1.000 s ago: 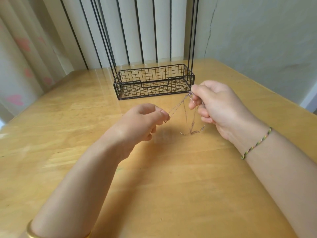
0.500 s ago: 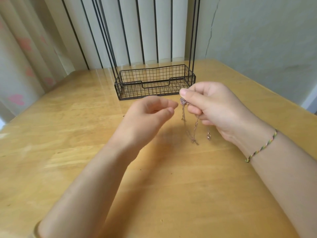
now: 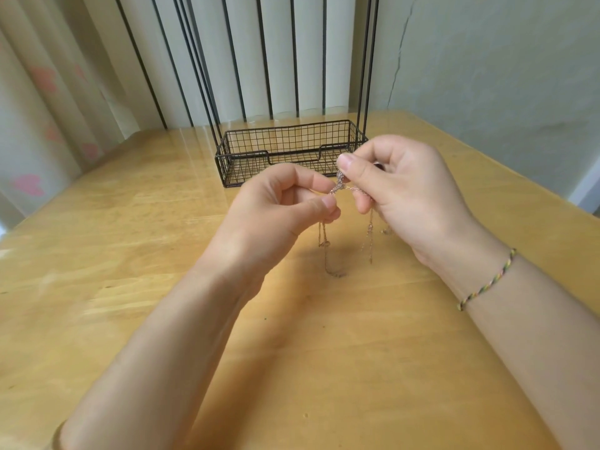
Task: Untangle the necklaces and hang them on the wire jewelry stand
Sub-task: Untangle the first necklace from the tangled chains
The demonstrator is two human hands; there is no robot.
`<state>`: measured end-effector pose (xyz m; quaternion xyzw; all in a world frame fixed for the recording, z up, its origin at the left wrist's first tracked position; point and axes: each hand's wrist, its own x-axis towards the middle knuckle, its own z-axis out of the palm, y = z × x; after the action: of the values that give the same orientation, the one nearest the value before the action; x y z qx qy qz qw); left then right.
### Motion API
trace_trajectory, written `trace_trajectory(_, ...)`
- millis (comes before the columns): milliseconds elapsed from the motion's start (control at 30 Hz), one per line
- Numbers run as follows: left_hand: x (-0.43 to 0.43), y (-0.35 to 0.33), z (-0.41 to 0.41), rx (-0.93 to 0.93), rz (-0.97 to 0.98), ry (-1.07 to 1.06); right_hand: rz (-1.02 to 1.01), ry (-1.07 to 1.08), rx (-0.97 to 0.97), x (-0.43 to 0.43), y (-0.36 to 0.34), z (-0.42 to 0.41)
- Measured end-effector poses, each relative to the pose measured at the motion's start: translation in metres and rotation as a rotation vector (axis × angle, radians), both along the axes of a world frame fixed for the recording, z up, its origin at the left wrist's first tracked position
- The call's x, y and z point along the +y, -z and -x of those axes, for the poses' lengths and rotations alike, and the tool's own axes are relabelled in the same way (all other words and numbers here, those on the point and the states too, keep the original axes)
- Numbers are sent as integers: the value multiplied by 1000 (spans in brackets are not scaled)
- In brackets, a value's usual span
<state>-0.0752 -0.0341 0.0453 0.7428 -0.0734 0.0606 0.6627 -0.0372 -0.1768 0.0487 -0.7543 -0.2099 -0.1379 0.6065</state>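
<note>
- Fingers (image 3: 324, 203) of my left hand (image 3: 276, 206) pinch one side of the knot in the thin, pinkish-gold chain necklaces (image 3: 339, 186). The thumb and forefinger of my right hand (image 3: 406, 190) pinch the other side, so both hands grip the chains, with the fingertips nearly meeting.
- That knot sits in the air between my fingertips, above the yellow wooden surface (image 3: 324, 336) and in front of the black wire jewelry stand (image 3: 243, 154).
- Loose strands hang below both hands. I cannot tell whether the lowest loop touches the surface or stops just short of it.
- I judge these chains to be almost weightless, wholly limp and a little slippery. The links look fine enough to kink or snap under a hard pull.
- Fingertip pads right beside the knot seem the best hold, teasing loops open rather than tugging the long ends, which would likely tighten it.
- For hanging, I would take each freed chain near its clasp. The stand's upper bars lie out of view.
</note>
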Motion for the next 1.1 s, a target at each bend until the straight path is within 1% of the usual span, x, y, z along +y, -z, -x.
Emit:
trace_trajectory(133, 2, -1, 0, 32, -24, 5, -13, -41, -19, 0, 0, 0)
trace_trajectory(333, 0, -4, 2, 133, 91, 49, -28, -103, -25, -1, 0, 0)
trace_trajectory(533, 1, -5, 3, 196, 132, 120, -65, -172, -35, 0, -1, 1)
trace_trajectory(800, 2, -2, 0, 140, 92, 77, -38, -161, -56, 1, 0, 0)
trace_trajectory(1000, 2, -1, -2, 97, 88, -21, -15, -101, -49, 1, 0, 0)
trace_trajectory(1100, 2, 0, -3, 75, 104, -69, 31, -69, -16, 1, -1, 0)
